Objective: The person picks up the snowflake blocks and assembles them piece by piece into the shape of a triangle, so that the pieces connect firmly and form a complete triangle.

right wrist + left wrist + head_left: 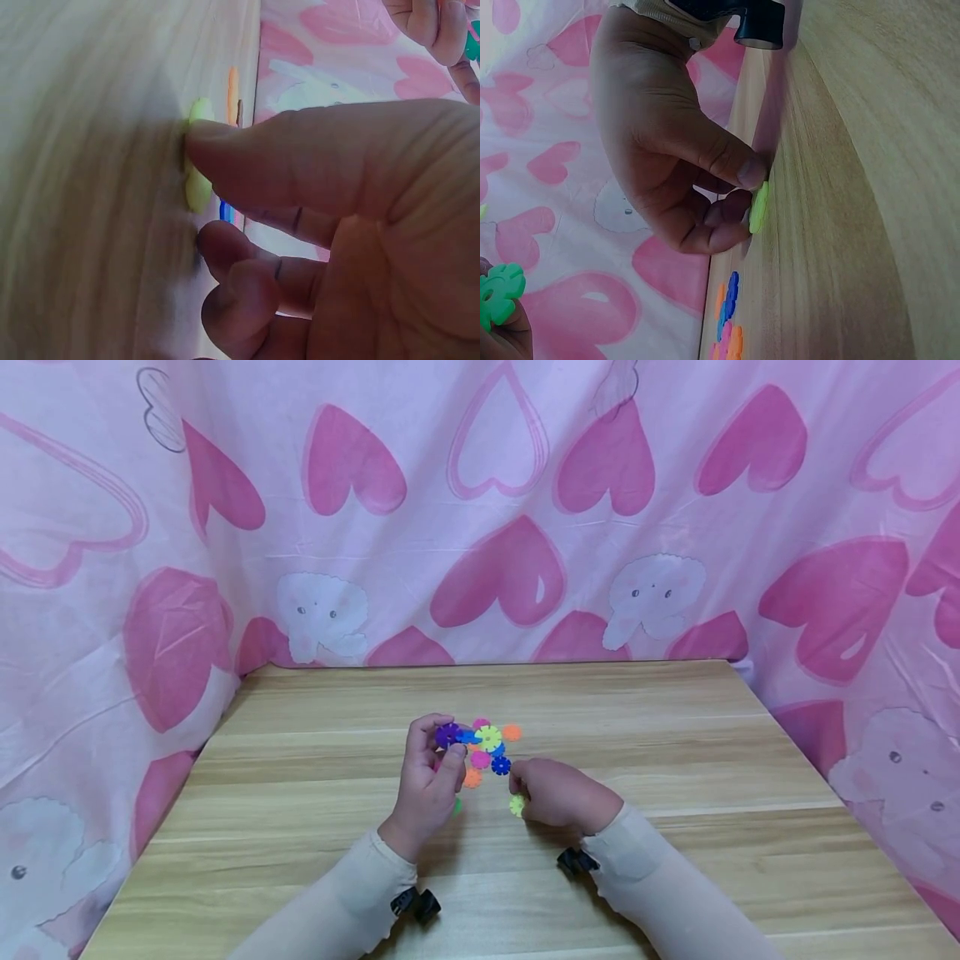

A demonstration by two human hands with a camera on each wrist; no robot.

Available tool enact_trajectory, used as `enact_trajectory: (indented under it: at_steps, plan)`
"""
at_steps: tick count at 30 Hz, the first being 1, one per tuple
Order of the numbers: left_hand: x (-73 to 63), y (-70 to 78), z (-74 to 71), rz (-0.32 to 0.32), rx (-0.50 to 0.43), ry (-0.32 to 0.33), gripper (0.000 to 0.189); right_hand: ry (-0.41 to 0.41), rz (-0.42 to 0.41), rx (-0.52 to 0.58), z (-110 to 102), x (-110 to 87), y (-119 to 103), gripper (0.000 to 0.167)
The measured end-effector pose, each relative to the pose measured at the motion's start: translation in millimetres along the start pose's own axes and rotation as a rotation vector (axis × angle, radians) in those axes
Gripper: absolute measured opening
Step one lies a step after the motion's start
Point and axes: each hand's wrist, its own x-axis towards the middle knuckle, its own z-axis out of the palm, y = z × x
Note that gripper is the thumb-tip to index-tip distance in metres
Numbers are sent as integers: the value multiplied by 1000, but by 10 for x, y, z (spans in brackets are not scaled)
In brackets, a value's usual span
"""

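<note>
Two hands over a wood-grain table (300, 852), pink heart-print cloth (498, 572) behind. Head view: left hand (427, 785) is up left of center, index finger and thumb pinching a cluster at its purple disc (448, 735); blue piece (468, 737) and yellow disc (488, 738) show to the right of that. Loose notched discs near it: pink disc (480, 761), dark-blue disc (501, 766), orange disc (472, 778). Right hand (564, 793) is low at the table, fingers bent, at a lime disc (517, 807). Left wrist view: right hand side-on, thumb on one edge of the lime disc, fingertips on the opposite edge, so a pinch; disc lies flat, at the tabletop. Left hand cut off at frame edge, fingers around a green disc (508, 283). Right wrist view: thumb pressed on the lime disc, two other fingers curled, clear of it. Can't tell whether disc touches wood.
</note>
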Motion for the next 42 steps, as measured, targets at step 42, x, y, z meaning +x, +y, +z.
enact_trajectory:
  at_steps: [42]
  plan:
    - [-2, -25, 0, 6, 7, 4, 29, -43, 27, 67, -3, -1, 17, 24]
